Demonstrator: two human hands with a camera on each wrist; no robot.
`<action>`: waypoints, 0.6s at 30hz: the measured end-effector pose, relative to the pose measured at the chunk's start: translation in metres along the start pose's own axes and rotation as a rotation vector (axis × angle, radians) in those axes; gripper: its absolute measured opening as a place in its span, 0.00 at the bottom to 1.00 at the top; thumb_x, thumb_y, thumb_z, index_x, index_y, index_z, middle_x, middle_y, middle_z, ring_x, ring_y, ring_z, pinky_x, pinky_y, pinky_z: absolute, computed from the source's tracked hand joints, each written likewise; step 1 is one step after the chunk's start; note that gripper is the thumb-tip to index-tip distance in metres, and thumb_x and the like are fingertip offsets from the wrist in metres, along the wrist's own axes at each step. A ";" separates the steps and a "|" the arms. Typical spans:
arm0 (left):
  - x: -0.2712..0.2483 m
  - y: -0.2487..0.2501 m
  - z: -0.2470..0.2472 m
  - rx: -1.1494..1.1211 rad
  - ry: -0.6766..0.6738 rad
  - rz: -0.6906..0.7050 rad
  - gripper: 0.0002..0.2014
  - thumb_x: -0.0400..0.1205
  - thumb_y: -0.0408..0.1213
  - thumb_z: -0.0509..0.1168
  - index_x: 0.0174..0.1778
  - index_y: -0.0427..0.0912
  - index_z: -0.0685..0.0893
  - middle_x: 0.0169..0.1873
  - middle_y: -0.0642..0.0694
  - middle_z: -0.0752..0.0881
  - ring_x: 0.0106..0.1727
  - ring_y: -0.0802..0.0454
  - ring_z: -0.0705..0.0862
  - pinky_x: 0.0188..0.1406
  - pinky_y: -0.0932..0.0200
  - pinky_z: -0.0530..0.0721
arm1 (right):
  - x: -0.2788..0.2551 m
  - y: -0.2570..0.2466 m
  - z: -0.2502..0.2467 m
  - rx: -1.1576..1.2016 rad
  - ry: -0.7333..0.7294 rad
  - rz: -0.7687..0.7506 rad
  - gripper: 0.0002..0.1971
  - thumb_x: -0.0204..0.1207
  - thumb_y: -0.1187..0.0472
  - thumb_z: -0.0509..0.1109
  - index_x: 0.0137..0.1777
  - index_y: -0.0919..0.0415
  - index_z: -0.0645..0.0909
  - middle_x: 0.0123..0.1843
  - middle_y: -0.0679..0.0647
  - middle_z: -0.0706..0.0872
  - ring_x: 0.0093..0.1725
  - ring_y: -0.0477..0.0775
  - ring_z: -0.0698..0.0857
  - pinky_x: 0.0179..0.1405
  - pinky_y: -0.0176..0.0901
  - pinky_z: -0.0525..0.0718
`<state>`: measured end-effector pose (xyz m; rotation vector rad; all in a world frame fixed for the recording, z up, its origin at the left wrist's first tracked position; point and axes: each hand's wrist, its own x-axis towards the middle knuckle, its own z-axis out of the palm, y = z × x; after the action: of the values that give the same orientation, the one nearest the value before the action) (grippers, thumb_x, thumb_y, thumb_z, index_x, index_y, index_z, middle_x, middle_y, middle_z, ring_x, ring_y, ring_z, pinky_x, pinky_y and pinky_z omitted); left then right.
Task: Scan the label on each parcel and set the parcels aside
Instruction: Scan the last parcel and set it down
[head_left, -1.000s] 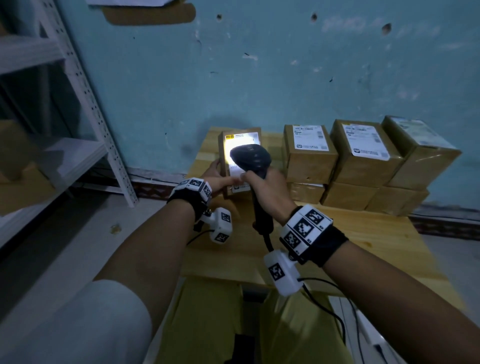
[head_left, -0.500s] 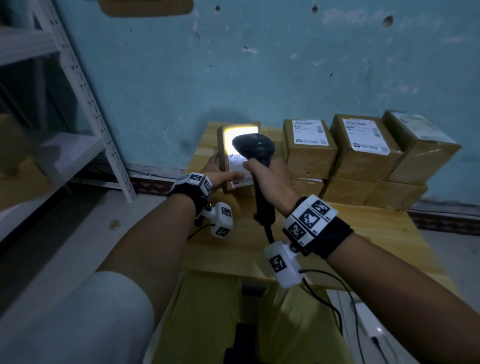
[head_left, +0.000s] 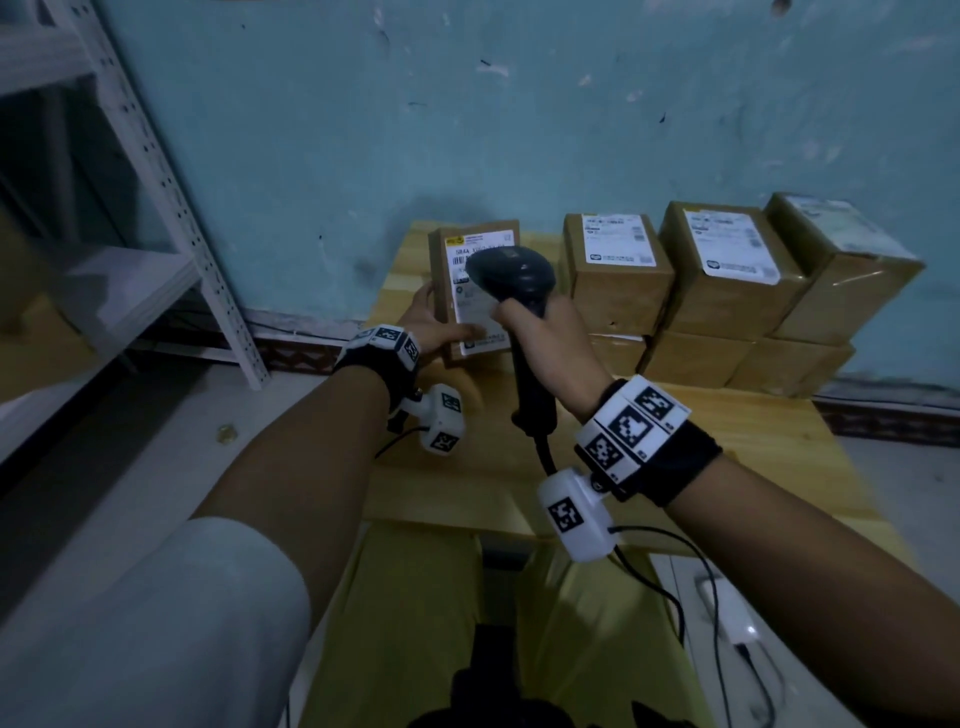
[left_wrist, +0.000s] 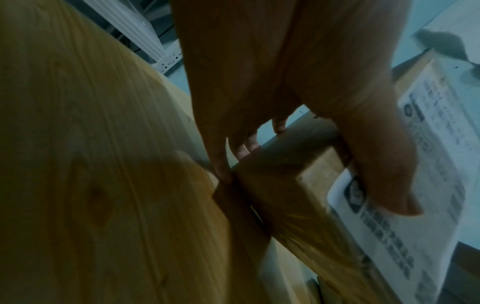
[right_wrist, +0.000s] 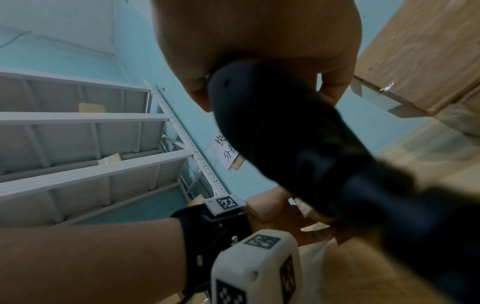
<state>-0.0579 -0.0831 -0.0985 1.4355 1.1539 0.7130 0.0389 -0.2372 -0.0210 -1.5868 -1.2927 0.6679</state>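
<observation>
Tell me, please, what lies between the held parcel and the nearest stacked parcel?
In the head view, the scanner in the right hand fills the gap between the held parcel and the stacked parcel.

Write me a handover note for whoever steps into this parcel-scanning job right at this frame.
Left hand: grips the tilted parcel on the wooden table, thumb on its label, fingers behind.
Right hand: grips the black scanner, head close in front of that label. No scan light shows on the label now.
Other parcels: a stack of boxes against the wall on the right side of the table, two layers, labels facing up.
Done: cannot tell which boxes are already scanned.
Left: confirm the held parcel's scan, set it aside, then work through whatever remains unscanned.
</observation>
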 end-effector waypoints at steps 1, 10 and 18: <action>0.001 -0.002 0.000 -0.016 -0.003 -0.003 0.48 0.70 0.26 0.75 0.82 0.40 0.52 0.73 0.39 0.75 0.71 0.41 0.76 0.61 0.55 0.77 | -0.001 0.001 0.000 -0.011 0.000 0.002 0.11 0.76 0.59 0.66 0.32 0.58 0.74 0.26 0.49 0.73 0.31 0.49 0.74 0.36 0.43 0.69; 0.006 -0.009 0.001 -0.087 -0.053 0.005 0.61 0.54 0.35 0.82 0.81 0.46 0.53 0.70 0.38 0.77 0.69 0.39 0.78 0.69 0.34 0.76 | -0.010 -0.005 -0.004 -0.025 -0.024 -0.019 0.13 0.76 0.61 0.67 0.29 0.56 0.71 0.25 0.49 0.70 0.28 0.47 0.71 0.32 0.41 0.68; -0.001 -0.002 -0.001 -0.031 -0.045 -0.017 0.56 0.64 0.31 0.79 0.82 0.45 0.49 0.72 0.37 0.75 0.71 0.39 0.76 0.69 0.34 0.75 | -0.015 -0.007 -0.006 -0.013 -0.025 -0.041 0.14 0.76 0.62 0.66 0.29 0.55 0.71 0.25 0.48 0.70 0.27 0.45 0.71 0.29 0.37 0.68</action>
<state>-0.0591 -0.0836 -0.1001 1.4077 1.1146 0.6812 0.0363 -0.2535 -0.0148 -1.5623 -1.3468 0.6572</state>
